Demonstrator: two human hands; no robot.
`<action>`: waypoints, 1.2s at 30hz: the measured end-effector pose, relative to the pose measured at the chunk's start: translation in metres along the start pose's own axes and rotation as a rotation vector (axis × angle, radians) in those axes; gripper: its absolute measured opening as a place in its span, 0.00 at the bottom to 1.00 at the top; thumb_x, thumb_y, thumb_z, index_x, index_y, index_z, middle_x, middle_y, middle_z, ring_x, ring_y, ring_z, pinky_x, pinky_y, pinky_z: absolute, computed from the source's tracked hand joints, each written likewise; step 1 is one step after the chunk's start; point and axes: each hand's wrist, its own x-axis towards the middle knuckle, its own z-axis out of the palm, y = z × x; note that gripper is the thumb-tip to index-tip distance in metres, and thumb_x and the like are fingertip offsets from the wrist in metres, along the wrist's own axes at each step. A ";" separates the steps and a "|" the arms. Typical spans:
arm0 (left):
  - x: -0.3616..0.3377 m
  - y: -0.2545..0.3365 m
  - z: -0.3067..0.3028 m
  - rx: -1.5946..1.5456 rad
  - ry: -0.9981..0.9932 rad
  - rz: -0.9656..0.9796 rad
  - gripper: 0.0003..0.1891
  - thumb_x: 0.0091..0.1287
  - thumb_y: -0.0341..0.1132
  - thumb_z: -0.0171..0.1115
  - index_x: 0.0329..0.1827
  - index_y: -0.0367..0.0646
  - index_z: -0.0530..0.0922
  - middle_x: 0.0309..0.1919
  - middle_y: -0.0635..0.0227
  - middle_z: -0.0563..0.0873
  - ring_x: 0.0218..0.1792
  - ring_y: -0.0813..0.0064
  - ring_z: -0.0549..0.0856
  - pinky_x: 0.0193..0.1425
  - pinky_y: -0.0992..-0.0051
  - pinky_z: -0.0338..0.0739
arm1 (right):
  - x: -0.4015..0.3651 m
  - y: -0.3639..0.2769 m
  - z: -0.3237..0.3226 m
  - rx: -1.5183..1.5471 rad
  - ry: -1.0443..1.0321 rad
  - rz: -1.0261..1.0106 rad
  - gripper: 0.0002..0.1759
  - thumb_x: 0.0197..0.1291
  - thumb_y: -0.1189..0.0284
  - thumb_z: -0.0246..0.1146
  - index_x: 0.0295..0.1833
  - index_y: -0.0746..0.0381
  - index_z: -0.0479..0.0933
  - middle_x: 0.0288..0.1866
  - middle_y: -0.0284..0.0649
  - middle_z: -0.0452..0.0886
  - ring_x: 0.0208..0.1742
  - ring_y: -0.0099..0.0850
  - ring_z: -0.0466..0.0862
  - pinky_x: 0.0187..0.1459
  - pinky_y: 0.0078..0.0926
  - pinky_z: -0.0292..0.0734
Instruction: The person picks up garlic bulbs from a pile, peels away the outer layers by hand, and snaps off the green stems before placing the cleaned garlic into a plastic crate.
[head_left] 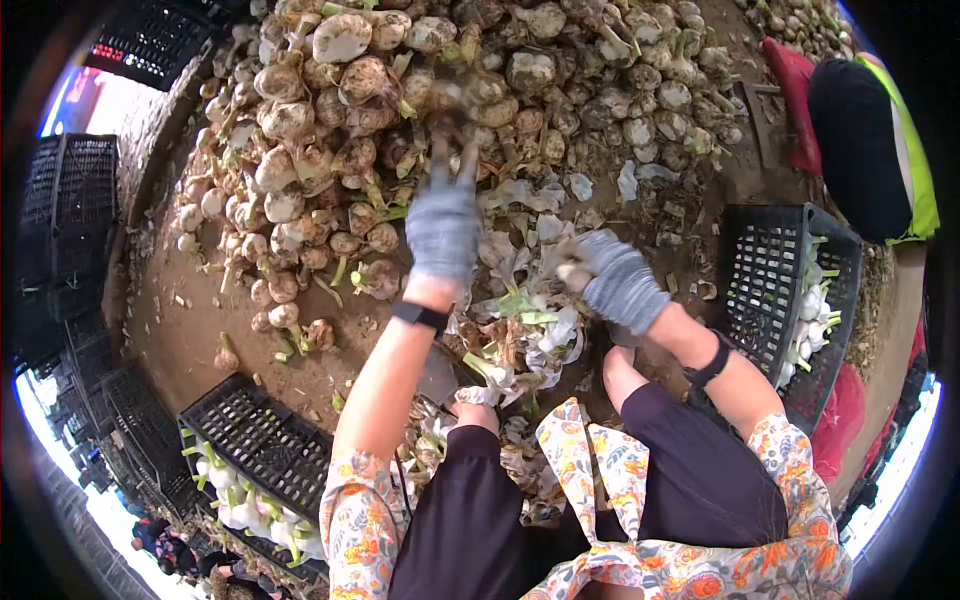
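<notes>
Apparently picking, the left hand (443, 225), fingers spread at the garlic heap (530, 70), needed to pinch; the curled right hand (615, 280) had an unclear hold.

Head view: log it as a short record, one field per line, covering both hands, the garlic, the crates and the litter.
Left hand: gray-gloved, extended toward the pile; fingertips blurred, grip unclear
Right hand: gray-gloved, fingers curled, above the peelings; whether it holds anything is unclear
Pile: soil-stained garlic bulbs, many with stalks, heaped ahead of the person
Peelings: pale, papery, scattered on the ground before the feet
Left crate: black, slatted, with white bulbs
Right crate: black, slatted, also with white bulbs
</notes>
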 end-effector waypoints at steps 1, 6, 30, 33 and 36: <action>0.010 -0.003 0.005 -0.011 -0.057 -0.026 0.25 0.57 0.33 0.64 0.60 0.48 0.71 0.49 0.59 0.79 0.44 0.61 0.79 0.50 0.67 0.76 | 0.000 0.002 0.012 0.070 -0.029 -0.016 0.17 0.57 0.61 0.57 0.46 0.61 0.78 0.38 0.49 0.80 0.42 0.45 0.80 0.47 0.39 0.74; 0.017 -0.008 0.002 0.589 -0.096 0.257 0.26 0.55 0.32 0.66 0.59 0.46 0.71 0.49 0.63 0.80 0.44 0.70 0.81 0.47 0.75 0.78 | -0.001 0.018 0.042 0.420 -0.232 0.060 0.15 0.58 0.65 0.61 0.48 0.62 0.77 0.39 0.45 0.82 0.40 0.39 0.81 0.44 0.35 0.74; -0.101 0.092 -0.022 -1.234 -0.188 -0.285 0.36 0.52 0.23 0.71 0.65 0.38 0.63 0.56 0.63 0.74 0.55 0.73 0.75 0.61 0.73 0.71 | -0.010 0.002 0.000 0.758 0.011 0.218 0.17 0.59 0.70 0.62 0.51 0.67 0.74 0.43 0.38 0.80 0.45 0.23 0.79 0.50 0.23 0.74; -0.097 0.094 -0.024 -1.263 -0.212 -0.372 0.32 0.54 0.28 0.71 0.62 0.38 0.66 0.48 0.65 0.79 0.46 0.76 0.80 0.52 0.77 0.77 | -0.013 0.009 -0.003 0.663 0.102 0.043 0.18 0.57 0.63 0.62 0.41 0.69 0.78 0.32 0.51 0.81 0.34 0.39 0.81 0.36 0.31 0.74; -0.091 0.082 -0.035 -1.483 -0.510 -0.625 0.29 0.60 0.42 0.66 0.61 0.40 0.68 0.41 0.68 0.81 0.35 0.82 0.81 0.38 0.82 0.77 | -0.016 0.006 -0.012 0.494 0.063 0.050 0.16 0.55 0.65 0.62 0.40 0.69 0.78 0.33 0.52 0.81 0.34 0.41 0.81 0.37 0.33 0.74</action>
